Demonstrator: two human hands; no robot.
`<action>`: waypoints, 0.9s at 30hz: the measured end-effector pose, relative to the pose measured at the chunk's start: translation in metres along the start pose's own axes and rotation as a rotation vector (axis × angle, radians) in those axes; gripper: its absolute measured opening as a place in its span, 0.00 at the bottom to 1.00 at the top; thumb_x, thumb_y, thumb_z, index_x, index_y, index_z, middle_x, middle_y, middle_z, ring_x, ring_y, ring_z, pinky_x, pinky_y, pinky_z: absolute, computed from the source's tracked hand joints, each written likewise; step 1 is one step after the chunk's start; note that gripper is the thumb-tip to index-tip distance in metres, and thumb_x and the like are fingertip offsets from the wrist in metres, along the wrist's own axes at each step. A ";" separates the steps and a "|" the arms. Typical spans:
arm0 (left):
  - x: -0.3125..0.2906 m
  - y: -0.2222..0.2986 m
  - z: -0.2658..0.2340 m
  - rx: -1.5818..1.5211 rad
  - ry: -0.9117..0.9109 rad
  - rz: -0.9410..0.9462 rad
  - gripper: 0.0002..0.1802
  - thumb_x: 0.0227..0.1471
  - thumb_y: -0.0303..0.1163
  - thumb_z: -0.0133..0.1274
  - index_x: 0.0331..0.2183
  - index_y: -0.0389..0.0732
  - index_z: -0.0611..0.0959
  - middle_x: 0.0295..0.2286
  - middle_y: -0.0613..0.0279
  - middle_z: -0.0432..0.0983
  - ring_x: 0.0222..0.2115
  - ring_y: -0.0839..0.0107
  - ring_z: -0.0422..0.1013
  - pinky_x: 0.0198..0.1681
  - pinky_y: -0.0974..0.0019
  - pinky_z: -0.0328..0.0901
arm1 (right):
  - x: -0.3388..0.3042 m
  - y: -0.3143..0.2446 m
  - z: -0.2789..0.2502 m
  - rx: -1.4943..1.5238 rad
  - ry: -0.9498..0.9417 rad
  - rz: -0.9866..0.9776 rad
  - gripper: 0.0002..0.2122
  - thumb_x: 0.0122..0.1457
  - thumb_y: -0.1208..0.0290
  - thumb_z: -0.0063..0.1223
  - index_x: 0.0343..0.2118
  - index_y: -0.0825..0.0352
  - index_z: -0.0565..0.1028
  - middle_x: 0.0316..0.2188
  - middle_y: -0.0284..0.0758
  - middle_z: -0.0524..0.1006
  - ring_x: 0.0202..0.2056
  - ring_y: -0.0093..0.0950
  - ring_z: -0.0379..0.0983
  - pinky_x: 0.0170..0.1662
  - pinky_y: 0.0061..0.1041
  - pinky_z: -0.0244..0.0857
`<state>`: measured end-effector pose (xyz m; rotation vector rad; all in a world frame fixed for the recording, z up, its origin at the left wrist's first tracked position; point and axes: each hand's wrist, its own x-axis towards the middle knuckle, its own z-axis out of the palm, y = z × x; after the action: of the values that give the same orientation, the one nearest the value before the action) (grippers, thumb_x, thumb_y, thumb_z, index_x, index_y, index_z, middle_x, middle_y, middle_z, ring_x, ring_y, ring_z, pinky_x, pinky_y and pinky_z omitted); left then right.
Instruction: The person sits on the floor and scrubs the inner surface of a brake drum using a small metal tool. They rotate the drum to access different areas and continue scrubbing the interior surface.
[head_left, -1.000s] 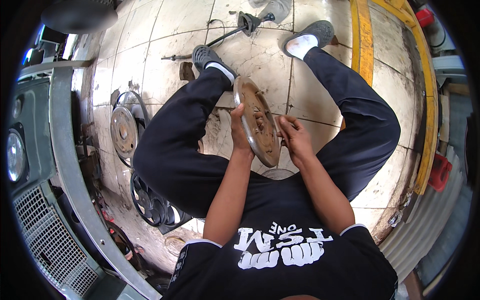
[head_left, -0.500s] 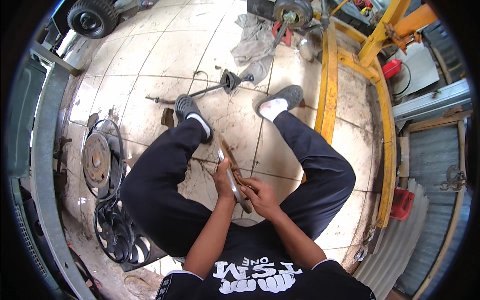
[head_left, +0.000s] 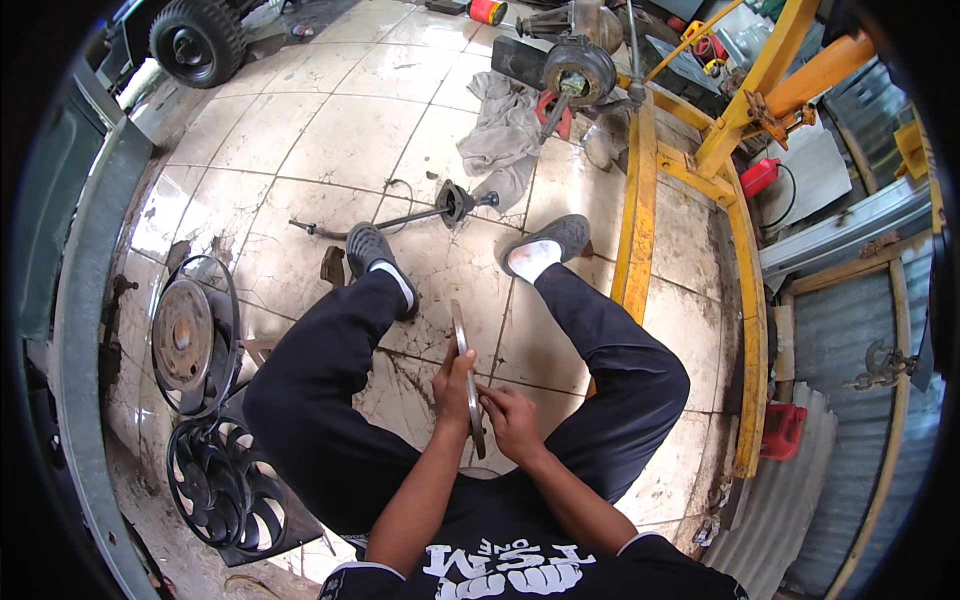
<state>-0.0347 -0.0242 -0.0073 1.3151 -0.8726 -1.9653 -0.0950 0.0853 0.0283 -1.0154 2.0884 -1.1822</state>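
Observation:
Between my knees stands a flat metal disc [head_left: 459, 328], turned almost edge-on, with a bright rim and brownish rust on it. My left hand [head_left: 452, 392] is closed around its left side, the thumb lying over the rim. On the other side, my right hand [head_left: 513, 422] has its fingers curled and pressed together at the disc's right face. Whether anything small is pinched in those fingers is hidden. Beyond my feet a metal rod with a dark rubber boot [head_left: 456, 204] lies on the tiles.
On the left lie a rusty round plate [head_left: 184, 335] within a black ring and a black fan [head_left: 225, 485]. A yellow steel frame [head_left: 640, 215] stands at right. Farther off are grey rags [head_left: 497, 128], an axle hub [head_left: 580, 72] and a wheel [head_left: 196, 42]. A red can [head_left: 783, 430] sits right.
The disc has turned from tilted to nearly upright and edge-on. My right hand has moved slightly down and left along its face. The whole view has shifted a little.

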 end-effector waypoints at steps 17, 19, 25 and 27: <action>0.000 0.011 -0.005 -0.037 0.024 -0.113 0.26 0.52 0.53 0.60 0.37 0.38 0.79 0.25 0.61 0.72 0.20 0.72 0.70 0.23 0.68 0.66 | -0.010 -0.010 -0.002 -0.038 0.020 -0.044 0.13 0.63 0.75 0.57 0.50 0.63 0.83 0.30 0.43 0.78 0.31 0.40 0.76 0.35 0.36 0.67; -0.002 0.014 -0.002 -0.038 0.021 -0.118 0.26 0.51 0.53 0.60 0.38 0.38 0.79 0.26 0.60 0.73 0.21 0.72 0.70 0.24 0.68 0.67 | -0.005 -0.015 -0.004 -0.063 0.020 -0.046 0.13 0.63 0.75 0.57 0.50 0.63 0.83 0.30 0.44 0.78 0.32 0.41 0.77 0.37 0.37 0.69; 0.003 0.008 -0.007 -0.003 0.022 -0.107 0.27 0.52 0.54 0.60 0.37 0.38 0.79 0.26 0.60 0.73 0.22 0.72 0.71 0.25 0.69 0.68 | -0.007 -0.019 -0.005 -0.003 0.003 -0.018 0.13 0.63 0.76 0.57 0.49 0.65 0.83 0.31 0.44 0.79 0.31 0.41 0.77 0.36 0.36 0.69; 0.001 0.013 -0.006 -0.018 0.013 -0.120 0.27 0.52 0.54 0.60 0.38 0.38 0.79 0.26 0.60 0.73 0.23 0.72 0.71 0.26 0.68 0.68 | -0.011 -0.012 -0.001 -0.010 0.019 -0.049 0.14 0.63 0.76 0.57 0.51 0.64 0.82 0.32 0.45 0.78 0.32 0.42 0.77 0.37 0.37 0.70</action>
<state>-0.0279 -0.0342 0.0011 1.3976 -0.7840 -2.0491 -0.0851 0.0909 0.0407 -1.0697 2.0971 -1.2104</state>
